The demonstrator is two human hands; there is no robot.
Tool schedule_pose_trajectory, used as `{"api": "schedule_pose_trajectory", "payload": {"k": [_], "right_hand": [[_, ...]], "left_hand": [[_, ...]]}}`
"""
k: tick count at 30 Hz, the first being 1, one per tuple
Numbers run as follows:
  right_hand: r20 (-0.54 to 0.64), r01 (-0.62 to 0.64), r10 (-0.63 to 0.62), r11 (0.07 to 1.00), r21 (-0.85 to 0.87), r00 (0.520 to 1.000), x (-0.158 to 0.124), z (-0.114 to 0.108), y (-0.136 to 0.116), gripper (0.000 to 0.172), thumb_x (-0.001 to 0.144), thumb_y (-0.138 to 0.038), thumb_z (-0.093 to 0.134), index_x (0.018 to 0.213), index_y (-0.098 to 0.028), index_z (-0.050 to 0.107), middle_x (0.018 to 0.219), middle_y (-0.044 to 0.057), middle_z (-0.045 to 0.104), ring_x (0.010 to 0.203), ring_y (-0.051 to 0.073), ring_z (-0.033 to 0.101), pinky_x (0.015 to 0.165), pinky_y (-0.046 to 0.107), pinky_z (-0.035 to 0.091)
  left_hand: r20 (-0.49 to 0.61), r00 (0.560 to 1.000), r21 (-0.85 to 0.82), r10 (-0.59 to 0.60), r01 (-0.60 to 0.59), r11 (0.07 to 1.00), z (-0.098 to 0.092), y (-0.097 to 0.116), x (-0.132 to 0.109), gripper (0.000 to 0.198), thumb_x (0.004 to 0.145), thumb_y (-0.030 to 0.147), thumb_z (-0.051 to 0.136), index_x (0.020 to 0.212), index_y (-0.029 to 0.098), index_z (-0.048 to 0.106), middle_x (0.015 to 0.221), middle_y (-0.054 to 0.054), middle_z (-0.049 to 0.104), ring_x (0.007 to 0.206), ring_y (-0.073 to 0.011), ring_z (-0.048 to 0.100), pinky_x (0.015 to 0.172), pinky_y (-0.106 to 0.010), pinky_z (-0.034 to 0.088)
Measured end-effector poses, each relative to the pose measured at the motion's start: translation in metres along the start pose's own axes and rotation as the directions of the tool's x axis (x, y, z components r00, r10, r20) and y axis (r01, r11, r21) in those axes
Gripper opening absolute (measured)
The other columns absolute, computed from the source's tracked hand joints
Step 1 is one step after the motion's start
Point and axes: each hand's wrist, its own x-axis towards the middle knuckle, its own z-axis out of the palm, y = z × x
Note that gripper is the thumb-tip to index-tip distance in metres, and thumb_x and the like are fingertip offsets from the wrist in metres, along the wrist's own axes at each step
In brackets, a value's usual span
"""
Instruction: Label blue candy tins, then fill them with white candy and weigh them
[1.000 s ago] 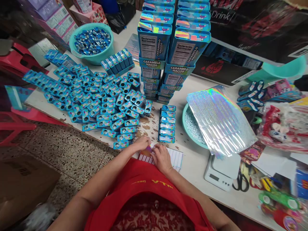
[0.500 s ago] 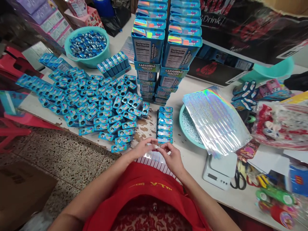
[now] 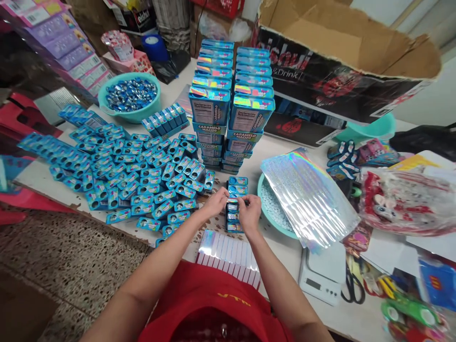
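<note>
Over a short row of small blue candy boxes point(image 3: 238, 181), my left hand point(image 3: 215, 204) and my right hand point(image 3: 251, 212) face each other, fingers pinched. Between their fingertips a thin shiny sticker strip point(image 3: 233, 200) stretches across the top of a box in the middle of the row. The fingers partly cover that box, so I cannot tell how much of the strip touches it. A holographic sticker sheet point(image 3: 226, 251), divided into narrow strips, lies in front of the row, close to my red apron point(image 3: 213, 289).
Many loose blue boxes point(image 3: 149, 173) crowd the left, below a bowl of wrapped candies point(image 3: 130, 114). Stacked display boxes point(image 3: 210, 104) stand behind the row. On the right are a turquoise bowl point(image 3: 265, 209) under holographic sheets point(image 3: 309, 199), a scale point(image 3: 320, 280) and scissors point(image 3: 353, 285).
Both hands have moved forward from above the sticker sheet to the row of boxes, carrying the strip. The sheet is now more uncovered, and the head view has tilted up.
</note>
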Motion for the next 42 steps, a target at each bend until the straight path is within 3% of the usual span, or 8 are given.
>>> {"api": "schedule_pose_trajectory", "payload": {"k": [7,13,18,24,30,35,39,42], "right_hand": [[-0.055,0.098,-0.107,0.984,-0.146,0.993,0.004,0.013,0.007,0.011,0.079,-0.025,0.051,0.069,-0.021,0.05,0.088,0.009,0.049,0.09,0.026,0.045,0.082,0.041,0.037],[-0.091,0.079,-0.097,0.98,-0.182,0.991,0.001,0.017,0.008,0.013,0.077,-0.021,0.049,0.09,-0.019,0.046,0.093,0.011,0.05,0.091,0.027,0.044,0.083,0.042,0.036],[-0.083,0.045,-0.063,0.977,-0.207,0.995,0.003,0.019,0.006,0.017,0.075,-0.011,0.042,0.089,-0.018,0.047,0.091,0.01,0.052,0.087,0.026,0.045,0.08,0.038,0.036],[-0.008,0.098,-0.104,0.958,-0.27,0.995,0.005,0.014,0.008,0.021,0.078,-0.008,0.037,0.086,-0.017,0.053,0.089,0.011,0.054,0.086,0.025,0.045,0.077,0.037,0.037],[-0.02,0.331,-0.343,0.92,-0.208,0.939,-0.022,-0.015,0.003,0.011,0.085,-0.019,0.048,0.091,-0.017,0.057,0.099,0.011,0.054,0.097,0.025,0.048,0.083,0.042,0.039],[0.241,0.533,-0.531,0.844,0.062,0.812,-0.078,-0.041,-0.003,0.014,0.087,-0.013,0.047,0.093,-0.021,0.057,0.093,0.007,0.058,0.09,0.02,0.053,0.078,0.036,0.045],[0.434,0.468,-0.484,0.871,0.15,0.76,-0.112,-0.037,0.009,0.015,0.087,-0.014,0.047,0.097,-0.021,0.056,0.094,0.007,0.058,0.09,0.02,0.055,0.078,0.036,0.047],[0.542,0.4,-0.403,0.907,0.132,0.737,-0.124,-0.027,0.022,0.014,0.087,-0.016,0.047,0.097,-0.021,0.055,0.096,0.008,0.058,0.093,0.022,0.054,0.08,0.038,0.049]], "left_hand": [[-0.09,0.995,-0.02,-0.05,0.049,0.999,0.02,-0.023,0.014,0.011,0.083,0.019,0.036,0.091,0.02,0.042,0.06,0.006,0.048,0.06,-0.0126,0.049,0.061,-0.024,0.038],[-0.171,0.943,0.219,-0.285,0.319,0.922,0.045,-0.029,0.014,0.02,0.091,0.022,0.028,0.103,0.018,0.043,0.095,-0.007,0.062,0.088,-0.0168,0.06,0.072,-0.027,0.043],[-0.107,0.924,0.363,-0.367,0.381,0.85,0.032,-0.031,0.012,0.024,0.087,0.03,0.041,0.106,0.019,0.049,0.096,-0.01,0.066,0.092,-0.0238,0.062,0.075,-0.034,0.044],[0.064,0.914,0.539,-0.4,0.305,0.785,0.02,-0.038,-0.039,0.021,0.081,0.021,0.045,0.094,0.019,0.062,0.109,-0.013,0.062,0.108,-0.0269,0.056,0.088,-0.039,0.041],[0.174,0.87,0.55,-0.461,0.302,0.778,0.029,-0.045,-0.084,0.018,0.072,0.016,0.055,0.086,0.015,0.067,0.12,-0.015,0.056,0.116,-0.0304,0.05,0.094,-0.039,0.039],[0.21,0.854,0.415,-0.477,0.364,0.834,0.022,-0.058,-0.09,0.018,0.077,0.019,0.052,0.09,0.018,0.064,0.092,-0.007,0.066,0.089,-0.0203,0.06,0.077,-0.027,0.044],[0.166,0.859,0.286,-0.485,0.429,0.857,0.026,-0.068,-0.093,0.018,0.072,0.02,0.059,0.09,0.018,0.062,0.078,-0.001,0.062,0.074,-0.0146,0.057,0.065,-0.022,0.043],[0.103,0.856,0.2,-0.506,0.481,0.854,0.031,-0.073,-0.096,0.037,0.069,0.016,0.059,0.106,0.017,0.057,0.081,0.0,0.06,0.065,-0.0109,0.054,0.056,-0.02,0.041]]}}
